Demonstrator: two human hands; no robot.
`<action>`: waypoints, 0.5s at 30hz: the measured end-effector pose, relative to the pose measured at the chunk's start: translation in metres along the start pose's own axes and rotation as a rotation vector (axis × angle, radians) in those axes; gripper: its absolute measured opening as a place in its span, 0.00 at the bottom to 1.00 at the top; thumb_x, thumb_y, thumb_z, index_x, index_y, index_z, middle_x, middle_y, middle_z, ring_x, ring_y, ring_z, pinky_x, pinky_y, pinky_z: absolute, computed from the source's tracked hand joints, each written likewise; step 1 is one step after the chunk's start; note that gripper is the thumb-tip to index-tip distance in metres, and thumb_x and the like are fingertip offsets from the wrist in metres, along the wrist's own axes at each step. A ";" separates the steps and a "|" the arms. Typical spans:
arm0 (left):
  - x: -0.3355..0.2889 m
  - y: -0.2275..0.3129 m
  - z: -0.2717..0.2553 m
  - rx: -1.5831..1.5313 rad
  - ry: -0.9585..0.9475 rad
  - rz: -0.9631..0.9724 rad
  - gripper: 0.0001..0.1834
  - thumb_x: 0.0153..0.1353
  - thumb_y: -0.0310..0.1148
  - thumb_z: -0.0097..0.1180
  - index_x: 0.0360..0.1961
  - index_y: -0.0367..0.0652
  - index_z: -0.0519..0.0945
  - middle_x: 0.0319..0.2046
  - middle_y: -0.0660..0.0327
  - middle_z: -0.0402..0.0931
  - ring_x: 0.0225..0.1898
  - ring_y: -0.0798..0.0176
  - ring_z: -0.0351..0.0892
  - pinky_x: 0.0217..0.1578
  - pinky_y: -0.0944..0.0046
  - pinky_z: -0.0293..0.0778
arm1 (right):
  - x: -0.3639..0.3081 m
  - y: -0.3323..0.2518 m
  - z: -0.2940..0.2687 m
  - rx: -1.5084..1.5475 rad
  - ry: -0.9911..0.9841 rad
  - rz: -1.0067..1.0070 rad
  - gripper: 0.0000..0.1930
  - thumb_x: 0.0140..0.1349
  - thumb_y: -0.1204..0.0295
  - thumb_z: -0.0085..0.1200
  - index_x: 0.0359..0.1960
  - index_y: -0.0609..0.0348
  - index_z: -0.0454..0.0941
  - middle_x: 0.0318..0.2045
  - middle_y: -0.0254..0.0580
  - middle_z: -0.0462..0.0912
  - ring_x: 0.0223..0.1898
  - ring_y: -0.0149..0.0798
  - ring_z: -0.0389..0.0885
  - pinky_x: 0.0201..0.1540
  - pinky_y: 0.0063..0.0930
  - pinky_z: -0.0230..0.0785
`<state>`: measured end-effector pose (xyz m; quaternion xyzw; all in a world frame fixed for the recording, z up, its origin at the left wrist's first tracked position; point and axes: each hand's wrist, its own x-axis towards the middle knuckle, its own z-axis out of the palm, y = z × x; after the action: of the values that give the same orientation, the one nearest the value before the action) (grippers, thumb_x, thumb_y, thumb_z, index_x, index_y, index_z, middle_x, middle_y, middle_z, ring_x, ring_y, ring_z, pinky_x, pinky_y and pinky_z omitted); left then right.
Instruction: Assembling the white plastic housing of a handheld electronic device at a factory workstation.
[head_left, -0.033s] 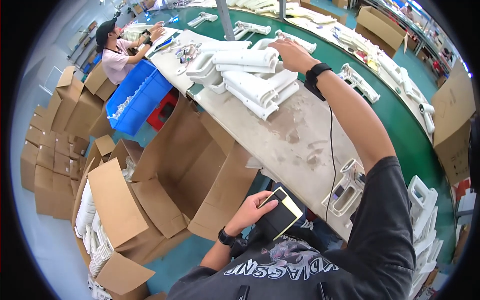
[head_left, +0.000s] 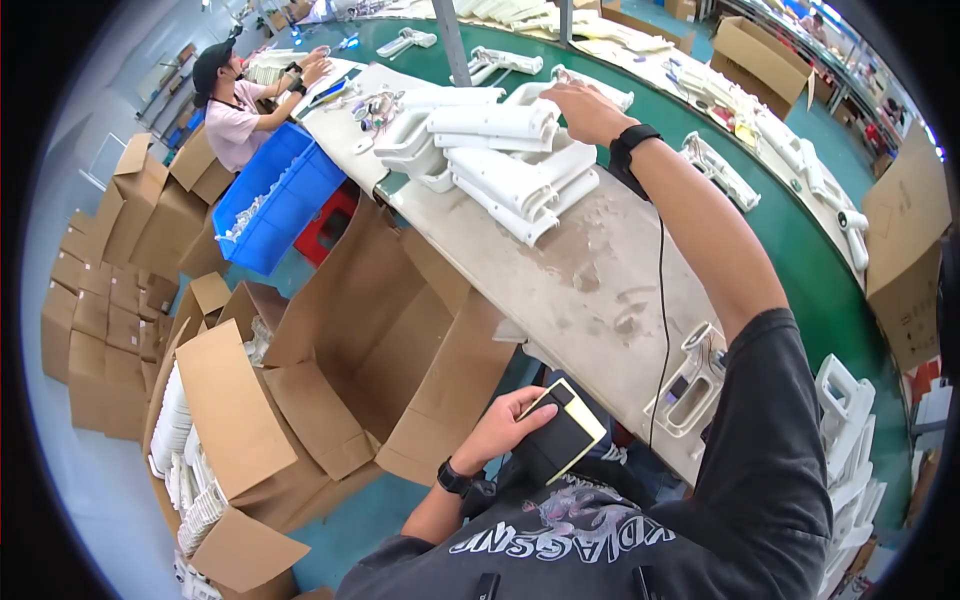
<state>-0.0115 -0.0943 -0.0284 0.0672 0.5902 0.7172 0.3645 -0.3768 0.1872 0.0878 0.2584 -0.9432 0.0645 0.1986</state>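
Observation:
My left hand [head_left: 503, 427] is closed around a flat black rectangular object [head_left: 553, 447] with a pale yellow edge, low in front of my body. I cannot make out what kind of thing it is. My right hand [head_left: 592, 112] reaches forward over the far right side of a pile of white plastic shells [head_left: 505, 172] on the worktable [head_left: 590, 290]. Its fingers stretch leftward, with the fingertips at the edge of the pile; part of them is hidden. A white plastic frame [head_left: 690, 385] with parts inside lies near my right elbow.
A large cardboard box [head_left: 370, 320] gapes left of the table, beside another box [head_left: 240, 410] of white parts. A blue bin [head_left: 275, 200] stands near a seated person [head_left: 235, 120]. A black cable [head_left: 664, 300] crosses the table. White assemblies [head_left: 720, 170] lie on a green conveyor [head_left: 800, 250].

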 end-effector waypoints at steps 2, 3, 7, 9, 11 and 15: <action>0.000 0.000 -0.003 0.000 -0.008 0.012 0.19 0.73 0.36 0.60 0.57 0.33 0.78 0.47 0.65 0.83 0.47 0.76 0.79 0.50 0.73 0.75 | 0.014 0.012 0.006 -0.085 -0.083 -0.007 0.24 0.59 0.83 0.52 0.58 0.51 0.79 0.55 0.42 0.81 0.62 0.50 0.75 0.65 0.45 0.65; -0.001 0.002 -0.003 -0.008 -0.015 0.006 0.19 0.73 0.36 0.60 0.58 0.33 0.78 0.47 0.66 0.83 0.47 0.76 0.79 0.50 0.72 0.75 | 0.019 0.017 0.009 -0.078 -0.103 -0.032 0.24 0.59 0.84 0.53 0.57 0.51 0.80 0.55 0.41 0.81 0.62 0.49 0.75 0.66 0.44 0.65; -0.003 0.000 -0.010 0.002 -0.001 -0.002 0.21 0.73 0.38 0.60 0.59 0.35 0.78 0.47 0.65 0.83 0.46 0.76 0.80 0.49 0.73 0.75 | 0.036 0.028 0.022 -0.119 -0.188 -0.158 0.28 0.54 0.86 0.55 0.56 0.45 0.81 0.57 0.36 0.82 0.64 0.43 0.72 0.67 0.42 0.60; -0.004 -0.002 -0.014 -0.003 0.020 -0.028 0.21 0.73 0.40 0.60 0.59 0.36 0.78 0.47 0.65 0.83 0.45 0.76 0.80 0.47 0.73 0.76 | 0.037 0.029 0.029 -0.180 -0.103 -0.230 0.28 0.54 0.85 0.57 0.56 0.42 0.82 0.54 0.32 0.83 0.64 0.39 0.73 0.66 0.41 0.60; -0.003 -0.003 -0.016 -0.017 0.032 -0.025 0.22 0.73 0.39 0.60 0.60 0.36 0.77 0.48 0.65 0.83 0.46 0.76 0.80 0.47 0.73 0.76 | 0.041 0.031 0.027 -0.168 -0.155 -0.249 0.27 0.54 0.85 0.57 0.55 0.42 0.82 0.53 0.32 0.84 0.63 0.38 0.73 0.65 0.40 0.60; 0.000 -0.004 -0.020 -0.066 0.021 -0.030 0.25 0.73 0.37 0.60 0.66 0.36 0.72 0.52 0.63 0.82 0.50 0.74 0.79 0.52 0.71 0.74 | 0.041 0.025 0.008 -0.192 -0.172 -0.311 0.24 0.52 0.86 0.59 0.50 0.44 0.82 0.50 0.30 0.84 0.61 0.36 0.75 0.64 0.35 0.60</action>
<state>-0.0203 -0.1104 -0.0378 0.0385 0.5710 0.7313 0.3710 -0.4245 0.1884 0.0965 0.3855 -0.9072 -0.0793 0.1486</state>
